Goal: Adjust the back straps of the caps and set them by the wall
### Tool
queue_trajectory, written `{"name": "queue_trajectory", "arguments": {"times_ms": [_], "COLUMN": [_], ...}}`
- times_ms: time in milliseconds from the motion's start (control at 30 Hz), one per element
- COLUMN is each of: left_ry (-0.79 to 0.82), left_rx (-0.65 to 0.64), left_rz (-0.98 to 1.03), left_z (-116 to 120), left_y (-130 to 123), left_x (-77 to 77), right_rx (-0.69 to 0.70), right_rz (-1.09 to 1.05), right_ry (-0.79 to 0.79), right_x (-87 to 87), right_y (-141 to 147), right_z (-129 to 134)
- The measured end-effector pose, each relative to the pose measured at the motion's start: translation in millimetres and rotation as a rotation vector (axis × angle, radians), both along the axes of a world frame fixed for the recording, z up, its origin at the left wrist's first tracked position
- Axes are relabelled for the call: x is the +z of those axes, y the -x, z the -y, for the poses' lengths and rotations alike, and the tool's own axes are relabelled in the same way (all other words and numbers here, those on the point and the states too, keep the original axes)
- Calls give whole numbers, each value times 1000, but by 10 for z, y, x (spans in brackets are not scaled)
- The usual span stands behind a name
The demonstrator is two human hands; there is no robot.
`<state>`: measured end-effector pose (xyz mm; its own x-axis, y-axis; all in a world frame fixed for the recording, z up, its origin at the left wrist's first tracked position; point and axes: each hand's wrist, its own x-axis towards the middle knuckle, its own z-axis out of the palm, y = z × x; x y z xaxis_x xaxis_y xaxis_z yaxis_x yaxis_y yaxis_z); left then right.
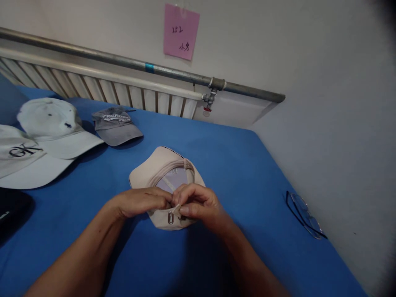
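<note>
Clock positions from view centre. Pink note [181,32], 12 o'clock, on pale wall [324,82]; handwritten "252" plus characters. Metal pipe [117,61] runs 10 to 2 o'clock, blue band [149,67] on it. White radiator [102,88] below pipe, 10 to 12; valve with red handle [207,109] at its right end, about 12. Blue cloth surface [229,165] under everything. Gray cap [119,123], between 9 and 10, white lettering. White cap with small dark emblem [51,119], about 9, its brim overlapping white cap with dark letters [20,159], 9. Black item [14,206], between 8 and 9, cut off by frame. Glasses [306,216], 4 o'clock, near surface's edge.
</note>
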<state>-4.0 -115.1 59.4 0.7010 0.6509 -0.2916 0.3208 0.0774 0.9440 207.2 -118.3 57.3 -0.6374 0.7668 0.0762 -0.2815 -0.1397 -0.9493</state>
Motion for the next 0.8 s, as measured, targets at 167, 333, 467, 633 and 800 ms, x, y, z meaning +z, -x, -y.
{"name": "queue_trajectory", "arguments": {"times_ms": [167, 333, 467, 633, 800], "left_ry": [-71, -134, -153, 65, 285], "left_rx": [13, -3, 27, 244, 317], "left_rz": [-28, -170, -163, 52, 291], "left_z": [-9, 12, 21, 32, 69], "left_y": [9, -1, -11, -52, -58], "left_x": [1, 37, 40, 59, 39], "right_rx": [-6, -21, -15, -103, -144], "right_rz": [-5, 36, 82, 108, 139], "right_ry": [-5, -31, -21, 41, 37], "right_x": [-7, 11, 15, -20, -42], "right_y": [6, -15, -34, -60, -68], "right_z": [-6, -8, -7, -30, -44]}}
